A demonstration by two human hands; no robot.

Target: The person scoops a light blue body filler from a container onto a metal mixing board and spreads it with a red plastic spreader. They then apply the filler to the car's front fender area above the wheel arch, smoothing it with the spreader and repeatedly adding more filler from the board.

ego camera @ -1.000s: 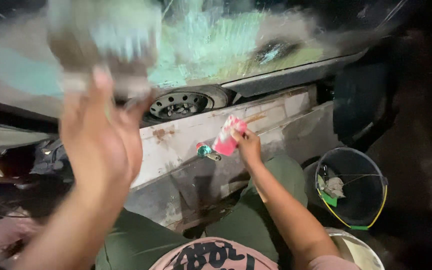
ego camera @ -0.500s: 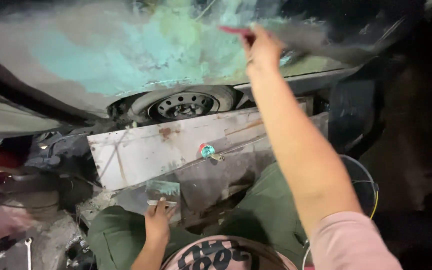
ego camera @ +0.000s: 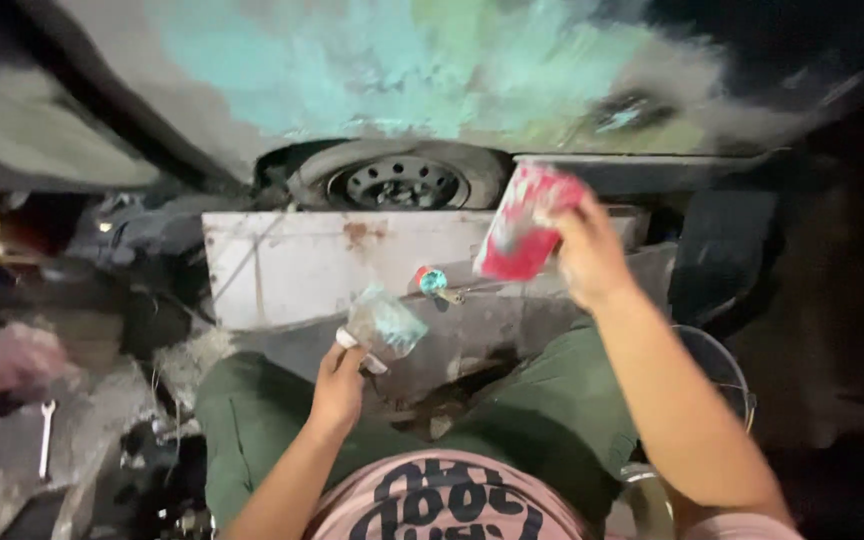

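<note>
Lower left, a wrench (ego camera: 45, 437) lies on the ground. At centre, the left hand (ego camera: 340, 385) grips a putty-smeared scraper (ego camera: 382, 325). Upper right, the right hand (ego camera: 584, 255) holds a red sanding pad (ego camera: 522, 225) raised near the car panel (ego camera: 352, 90), apparently mid-sanding.

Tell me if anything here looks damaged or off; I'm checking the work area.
Yes. The white metal panel below the wheel shows rust patches and scratches. The car body above has uneven turquoise, sanded-looking blotches. A wrench lies loose on the ground at left.
</note>
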